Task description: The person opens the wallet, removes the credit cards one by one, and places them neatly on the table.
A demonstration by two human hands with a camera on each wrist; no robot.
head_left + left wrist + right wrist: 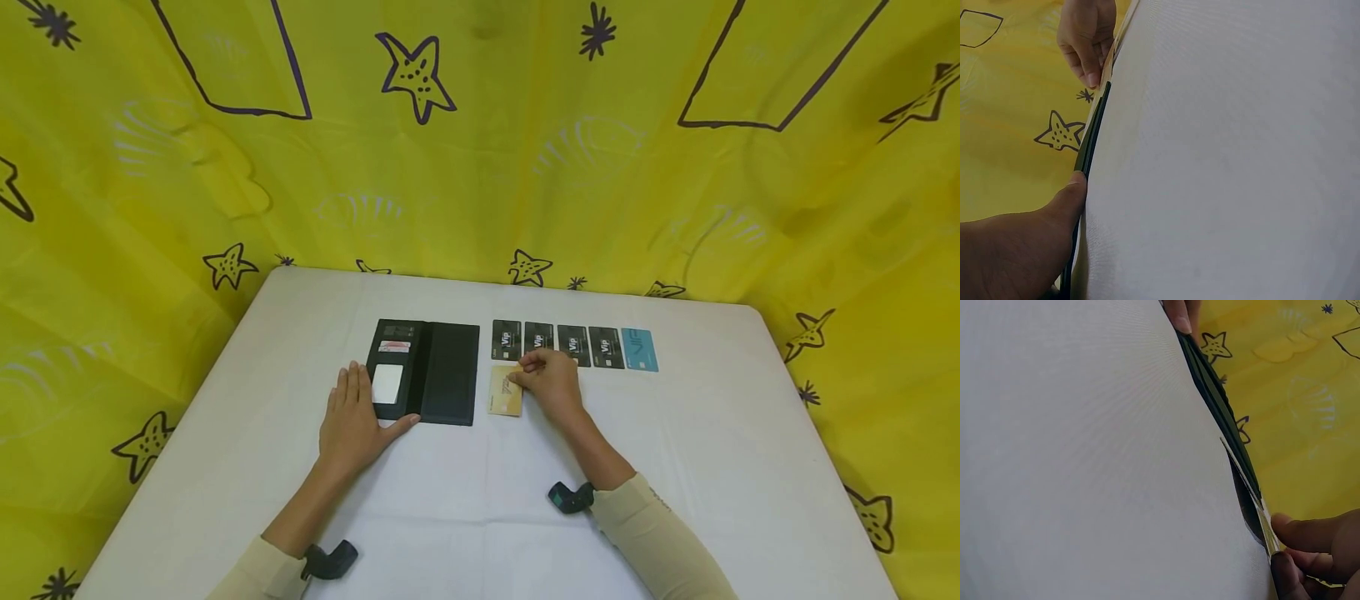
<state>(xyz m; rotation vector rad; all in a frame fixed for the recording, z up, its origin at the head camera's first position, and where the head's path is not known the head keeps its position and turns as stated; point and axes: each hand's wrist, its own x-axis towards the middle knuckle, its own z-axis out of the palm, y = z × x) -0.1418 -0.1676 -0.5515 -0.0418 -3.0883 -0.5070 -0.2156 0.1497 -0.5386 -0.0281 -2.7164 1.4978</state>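
A black wallet (452, 375) lies unfolded on the white table, with a reddish-white card (394, 347) in a slot and a white panel (387, 384) on its left half. My left hand (351, 425) rests against the wallet's lower left corner, fingers straight along the side and thumb at the bottom edge. Just right of the wallet, my right hand (553, 385) pinches a gold card (504, 393) by its right side. The right wrist view shows that card (1266, 528) edge-on between thumb and fingers, apparently tilted off the table.
Above the gold card runs a row of several black "Vip" cards (506, 340), partly covered by my right hand, ending in a blue card (640, 350). The white tabletop (480, 550) reaches back to a yellow curtain (480, 183) with starfish drawings.
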